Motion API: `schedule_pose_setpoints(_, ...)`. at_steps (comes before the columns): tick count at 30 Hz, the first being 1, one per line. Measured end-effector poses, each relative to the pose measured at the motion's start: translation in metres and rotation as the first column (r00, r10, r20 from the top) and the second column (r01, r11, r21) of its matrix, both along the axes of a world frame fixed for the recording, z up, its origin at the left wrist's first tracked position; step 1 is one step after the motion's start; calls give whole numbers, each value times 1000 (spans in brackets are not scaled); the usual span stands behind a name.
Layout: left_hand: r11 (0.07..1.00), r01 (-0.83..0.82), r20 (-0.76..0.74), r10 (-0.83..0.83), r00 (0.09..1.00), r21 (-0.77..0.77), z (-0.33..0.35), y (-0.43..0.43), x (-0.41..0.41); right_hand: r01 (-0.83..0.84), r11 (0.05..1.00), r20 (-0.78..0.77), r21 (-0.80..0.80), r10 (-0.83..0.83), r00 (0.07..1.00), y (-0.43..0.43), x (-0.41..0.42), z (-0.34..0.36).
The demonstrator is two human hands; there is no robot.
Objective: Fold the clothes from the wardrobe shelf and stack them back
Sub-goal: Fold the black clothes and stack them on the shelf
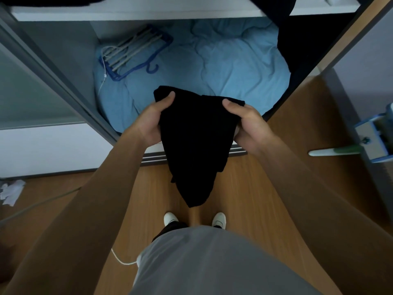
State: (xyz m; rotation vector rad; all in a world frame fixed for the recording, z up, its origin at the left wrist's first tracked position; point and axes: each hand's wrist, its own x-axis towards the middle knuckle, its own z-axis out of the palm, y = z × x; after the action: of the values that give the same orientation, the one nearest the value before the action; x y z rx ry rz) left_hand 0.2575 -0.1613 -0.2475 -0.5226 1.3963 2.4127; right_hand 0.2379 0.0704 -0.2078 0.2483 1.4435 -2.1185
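A black garment (195, 141) hangs in the air in front of the open wardrobe, its lower end drooping to a point above my feet. My left hand (151, 120) grips its upper left edge, thumb on top of the cloth. My right hand (246, 122) grips the upper right edge the same way. The white wardrobe shelf (136, 13) runs across the top of the view, with dark clothes (49, 1) lying on its left end and another dark garment (276, 9) hanging over its front edge at the right.
A light blue duvet (223, 64) fills the wardrobe bottom, with a blue hanger rack (136, 54) on its left. The sliding door (32, 86) stands at the left. A blue mop head (374, 137) lies on the wooden floor at the right, crumpled paper (11, 191) at the left.
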Motion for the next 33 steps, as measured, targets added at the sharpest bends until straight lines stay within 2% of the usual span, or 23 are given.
schedule_pose_setpoints(3, 988, -63, -1, 63, 998, -138, -1, 2, -5, -33, 998, -10, 59, 33, 999, 0, -1, -3)
schedule_pose_setpoints(9, 923, -61, -24, 56, 998, -380, 1, -1, -18, 51, 990, 32, 133, -56, 998, -5, -7, -12)
schedule_pose_setpoints(14, 892, -86, -27, 83, 996, -444, 2, -2, -25, 109, 980, 44, 166, -118, 992, -9, -9, -15)
schedule_pose_setpoints(18, 863, -129, -95, 94, 991, -488, 1, 1, -27, 186, 955, 0, 231, -192, 981, -9, -14, -19)
schedule_pose_setpoints(23, 790, -196, -205, 91, 974, -581, 3, 3, -25, 296, 911, -6, 288, -308, 951, -9, -18, -22)
schedule_pose_setpoints(25, 734, -215, -223, 89, 971, -645, 5, 2, -26, 318, 897, -21, 307, -328, 945, -11, -19, -24)
schedule_pose_setpoints(30, 607, -229, -220, 90, 971, -761, 10, -2, -28, 301, 911, -66, 281, -295, 953, -10, -22, -25)
schedule_pose_setpoints(33, 618, -244, -220, 117, 968, -747, 8, -5, -27, 216, 924, -130, 314, -184, 974, -7, -25, -25)
